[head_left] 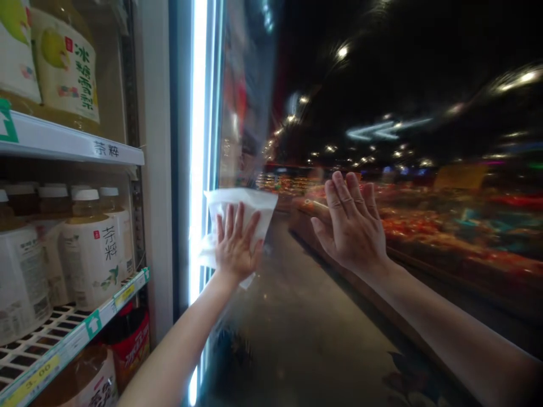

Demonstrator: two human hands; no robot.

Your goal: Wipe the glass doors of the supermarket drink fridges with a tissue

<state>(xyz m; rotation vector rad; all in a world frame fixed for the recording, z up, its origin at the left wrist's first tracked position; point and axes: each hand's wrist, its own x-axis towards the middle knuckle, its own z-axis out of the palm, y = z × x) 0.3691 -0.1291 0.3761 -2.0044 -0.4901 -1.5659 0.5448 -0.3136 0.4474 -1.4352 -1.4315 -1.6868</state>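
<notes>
My left hand (238, 243) lies flat with spread fingers on a white sheet of paper towel or thin cloth (261, 206). It presses the sheet against what looks like the glass door (250, 141) of a drinks cooler, beside a bright vertical light strip (198, 141). Farther right, my right hand (355, 226) is raised with its palm forward and fingers stretched out, nothing in it. It appears to rest on the glass too, though I cannot tell whether it touches. The sheet's lower part is mostly hidden behind my left hand.
On the left, cooler shelves hold bottled drinks (91, 249) with white caps, and larger bottles (63, 62) above. A shelf edge (76, 135) with labels juts out near my left arm. Through the glass, a blurred aisle floor (305, 316) and a produce display (445, 226) show.
</notes>
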